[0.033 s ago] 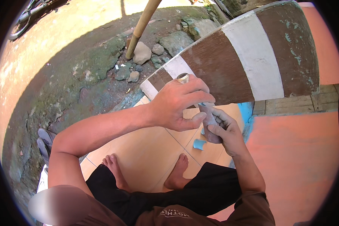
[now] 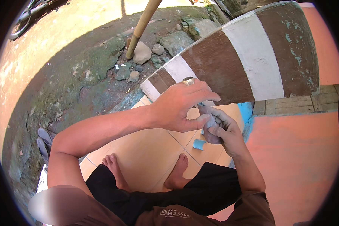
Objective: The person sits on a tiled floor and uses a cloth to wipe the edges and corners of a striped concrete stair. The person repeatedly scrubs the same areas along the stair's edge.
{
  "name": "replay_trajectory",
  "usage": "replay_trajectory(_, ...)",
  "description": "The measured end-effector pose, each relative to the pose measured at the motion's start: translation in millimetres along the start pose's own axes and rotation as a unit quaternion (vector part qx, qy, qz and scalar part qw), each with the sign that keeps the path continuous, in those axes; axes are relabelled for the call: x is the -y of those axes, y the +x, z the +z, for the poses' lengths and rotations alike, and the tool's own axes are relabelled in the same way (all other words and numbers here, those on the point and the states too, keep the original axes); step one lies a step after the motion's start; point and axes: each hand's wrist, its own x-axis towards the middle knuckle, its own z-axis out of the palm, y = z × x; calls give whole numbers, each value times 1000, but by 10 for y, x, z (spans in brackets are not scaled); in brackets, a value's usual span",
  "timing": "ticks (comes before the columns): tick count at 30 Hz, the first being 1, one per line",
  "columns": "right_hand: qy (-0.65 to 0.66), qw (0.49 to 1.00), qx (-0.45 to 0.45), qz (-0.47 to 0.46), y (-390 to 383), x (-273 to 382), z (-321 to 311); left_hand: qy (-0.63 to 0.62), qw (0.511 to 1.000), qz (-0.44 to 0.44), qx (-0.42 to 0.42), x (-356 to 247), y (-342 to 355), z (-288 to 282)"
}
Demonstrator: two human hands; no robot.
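Note:
A curled grey-brown piece [image 2: 213,138], like a small rolled sheet, is held up in front of me. My right hand [image 2: 226,130] has its thumb across the front and its fingers behind, closed on the piece. From the left, my left hand [image 2: 182,103], with a ring on one finger, curves over the upper end of the piece. Its thumb presses on the front and its fingertips bend over the top, partly hiding that end. What the piece is made of is hard to tell. Light blue curved scraps [image 2: 199,144] lie on the tiles below.
A curved brown-and-white striped wall [image 2: 216,62] rises just beyond my hands. My bare feet are on cream tiles [image 2: 148,150]; an orange-painted surface [image 2: 293,162] lies to the right. On the left are rocky ground, a bamboo pole [image 2: 141,32], stones [image 2: 142,53] and dark shoes [image 2: 44,145].
My left hand has shifted slightly right, and its thumb has come farther over the front of the curled piece. My right hand stays in place.

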Motion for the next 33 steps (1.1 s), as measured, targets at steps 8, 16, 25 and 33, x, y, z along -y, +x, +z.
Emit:
replay_trajectory(8, -20, 999, 1, -26, -43, 194, 49, -162, 941, -242, 170, 61, -30, 29)
replay_trajectory(16, -112, 992, -22, -57, -45, 271, 117, -225, 889, -298, 264, 78, 46, -15)
replay_trajectory(25, 84, 994, 12, 66, 53, 202, -243, -410, 854, -302, 108, 69, -33, -76)
replay_trajectory(33, -68, 977, -59, -193, 57, 91, -52, -486, 817, -287, 114, 60, -148, 87)
